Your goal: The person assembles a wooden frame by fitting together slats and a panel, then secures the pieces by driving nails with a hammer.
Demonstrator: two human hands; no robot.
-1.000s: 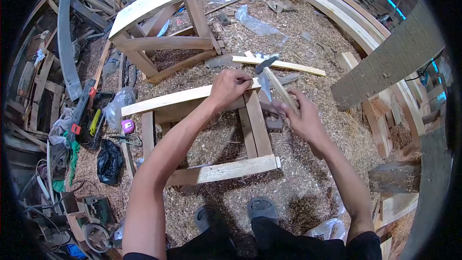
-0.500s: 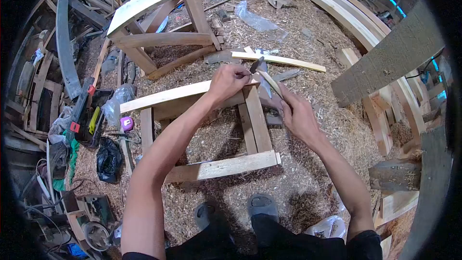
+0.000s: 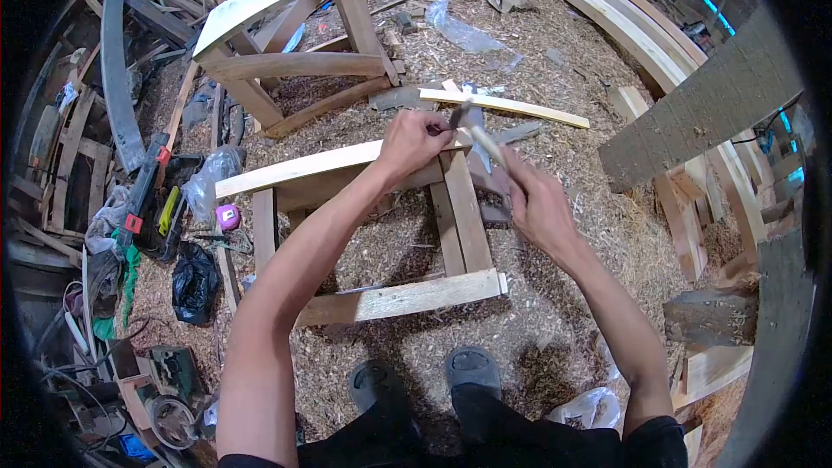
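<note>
My right hand (image 3: 542, 212) is wrapped round the pale wooden handle of a hammer (image 3: 487, 146). The hammer's dark head is close to my left fingertips, above the right end of a board. My left hand (image 3: 414, 147) is closed in a pinch at that board end; whatever sits between its fingers is too small and hidden to make out. Under both hands stands a small wooden frame (image 3: 399, 302), with a pale, slightly curved top board (image 3: 299, 169), uprights, and another pale board along its near side.
A second wooden frame (image 3: 295, 68) stands beyond, at the left. A thin pale strip (image 3: 520, 106) lies on the shavings-covered floor. To the left are a purple tape measure (image 3: 228, 217), a black bag (image 3: 196, 284) and a saw (image 3: 149, 182). Curved timbers (image 3: 620, 22) and planks fill the right.
The hammer has tilted and its head has shifted slightly by my left fingertips, as my right hand turned a little. My left hand stays pinched at the same board end.
</note>
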